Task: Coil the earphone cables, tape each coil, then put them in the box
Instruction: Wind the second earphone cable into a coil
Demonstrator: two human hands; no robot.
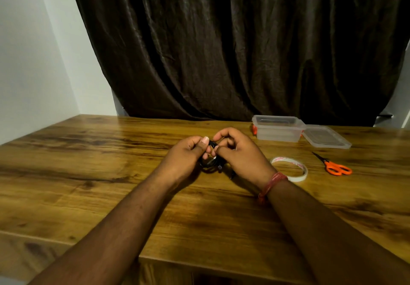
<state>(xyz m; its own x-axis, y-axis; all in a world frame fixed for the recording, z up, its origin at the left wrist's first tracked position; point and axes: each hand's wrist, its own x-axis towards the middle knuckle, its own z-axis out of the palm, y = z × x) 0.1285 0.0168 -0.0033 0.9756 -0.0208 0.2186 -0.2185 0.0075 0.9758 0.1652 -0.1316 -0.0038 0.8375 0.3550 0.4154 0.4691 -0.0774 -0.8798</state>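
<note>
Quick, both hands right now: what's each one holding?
Left hand: fingers curled round the black earphone cable.
Right hand: fingers pinching the same cable coil.

Dim warm light, soft glare on the table (88, 151), wide-angle bending at edges.

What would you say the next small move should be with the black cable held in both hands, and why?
Probably the left hand keeps pinching the black earphone cable while the right hand reaches for the tape roll: the cable looks bundled, and no tape shows on it.
</note>
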